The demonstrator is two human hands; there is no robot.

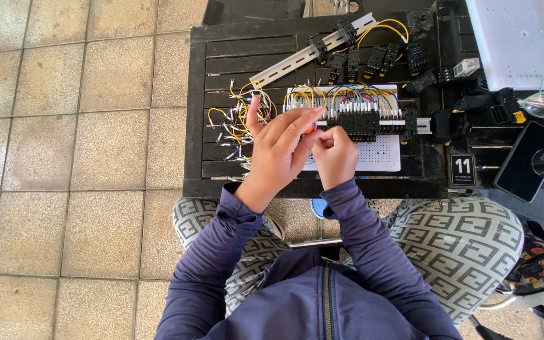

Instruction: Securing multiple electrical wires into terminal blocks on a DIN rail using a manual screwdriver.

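Observation:
My left hand [277,153] reaches over the left end of a white perforated board [379,154], its fingertips closed on a small orange-handled tool [310,128]. Right beside it, my right hand [335,156] is curled, its fingers pinching what looks like a thin wire end at the rail. A row of black terminal sockets [361,119] sits on that rail, looped with yellow, blue and white wires. A tangle of loose yellow and white wires [237,123] lies left of my left hand.
The black slatted table [221,56] also carries a spare metal rail [297,60], loose black sockets [379,60], a white panel [517,41], clear glasses [543,104], a dark phone [527,160] and a small black tag [463,170]. Tiled floor lies to the left.

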